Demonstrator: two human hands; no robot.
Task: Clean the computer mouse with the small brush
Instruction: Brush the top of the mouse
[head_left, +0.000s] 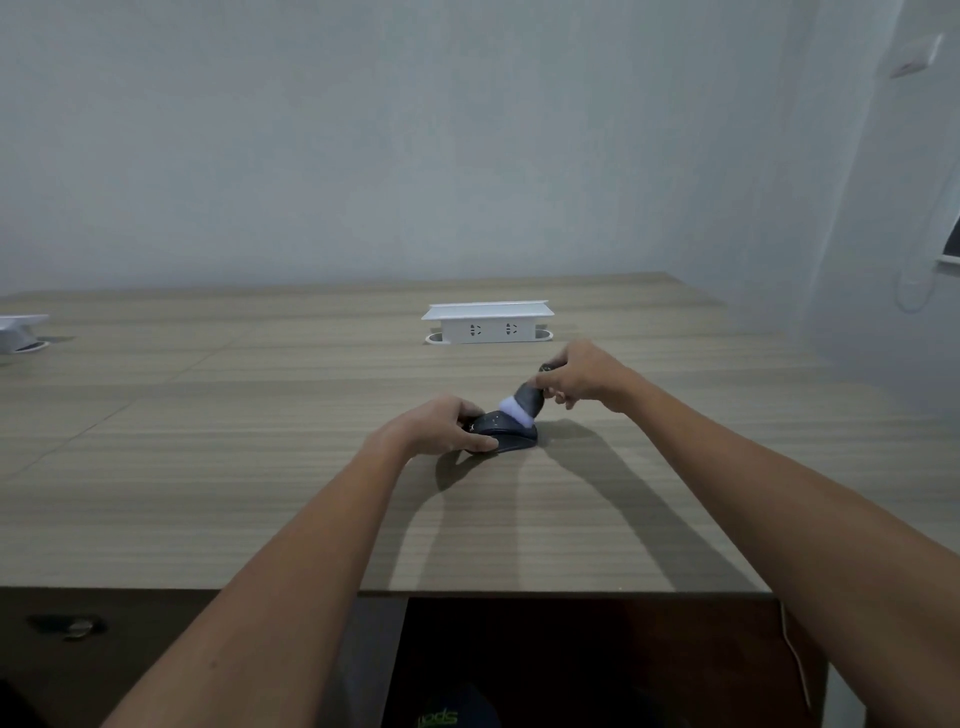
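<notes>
There is only one view, from a wide-angle camera on the person's head. It looks forward and down over the wooden table (208, 441), whose near edge crosses the lower part of the picture. Both forearms enter from the bottom corners and meet near the centre, so the work area is at arm's length. Beyond the table the camera faces a plain wall (363, 130). Straight lines bend near the borders.

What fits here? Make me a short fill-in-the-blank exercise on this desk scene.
1. The left hand steadies the dark computer mouse on the ____ desk.
2. The right hand holds the small dark brush with ____ bristles.
3. The white box behind shows ____ sockets.

Answers: wooden; white; two
</notes>
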